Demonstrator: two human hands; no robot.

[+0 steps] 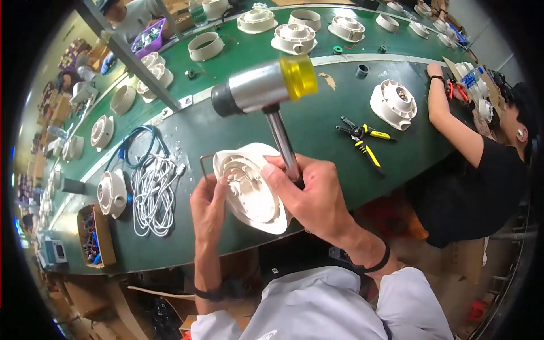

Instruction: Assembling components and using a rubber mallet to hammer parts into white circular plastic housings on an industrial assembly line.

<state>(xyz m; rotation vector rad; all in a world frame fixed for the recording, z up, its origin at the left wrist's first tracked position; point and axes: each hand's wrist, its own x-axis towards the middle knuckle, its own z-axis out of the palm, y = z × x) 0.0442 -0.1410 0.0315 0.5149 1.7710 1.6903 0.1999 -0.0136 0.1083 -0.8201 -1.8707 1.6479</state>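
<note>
The left hand (209,207) is gripping the near-left rim of a white plastic housing (252,198), whose hollow side is facing up above the front edge of the green bench (317,153), and a thin bent metal rod (205,165) is sticking up beside its fingers. The right hand (311,190) is closing around the handle of one mallet (263,88), its thumb pressing on the housing's right rim. The mallet's silver head, with one black and one yellow end, is standing in the way of the bench behind it, and a grey metal post (133,56) is cutting across the upper left. One wire stripper (365,141) with yellow-and-black handles is lying open to the right; beyond it one white housing with a round hub (394,105) and one small dark ring (362,71) are resting. To the left, one coil of white cable (153,198), one blue hose (139,146), one similar housing (111,192) and one open carton of small parts (96,232) are sitting. A co-worker in black (470,187) is reaching onto the bench's right end. A pale mark on the wearer's grey garment (323,306) is showing too little to read.
</note>
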